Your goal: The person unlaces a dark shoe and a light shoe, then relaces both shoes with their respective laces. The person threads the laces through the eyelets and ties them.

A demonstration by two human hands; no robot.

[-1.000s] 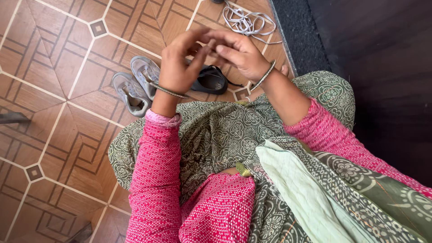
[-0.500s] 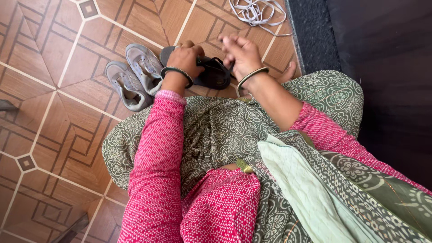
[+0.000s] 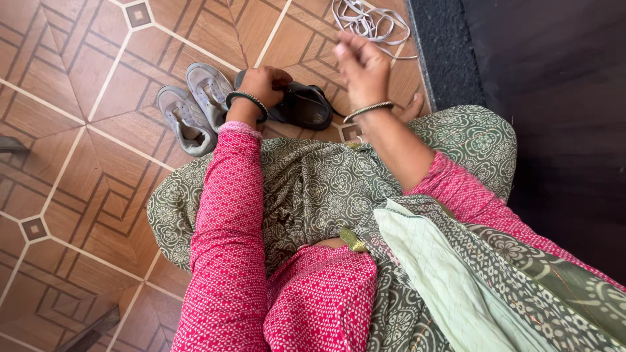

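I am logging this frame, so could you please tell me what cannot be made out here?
All in the head view:
- Left hand: its fingers curl onto the black shoe, so the grip is hidden.
- Right hand: motion-blurred; whether it holds anything is unclear.
- White laces: cut off by the top edge.
- Grey shoes: insides too small to see.

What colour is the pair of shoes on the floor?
Grey, the pair of shoes, seen in the head view.

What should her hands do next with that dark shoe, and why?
Probably bring the right hand down to the dark shoe. The left hand grips the shoe's edge on the tiled floor, while the right hand hangs blurred above it; whether it holds anything cannot be told. Two hands would likely steady the shoe better.
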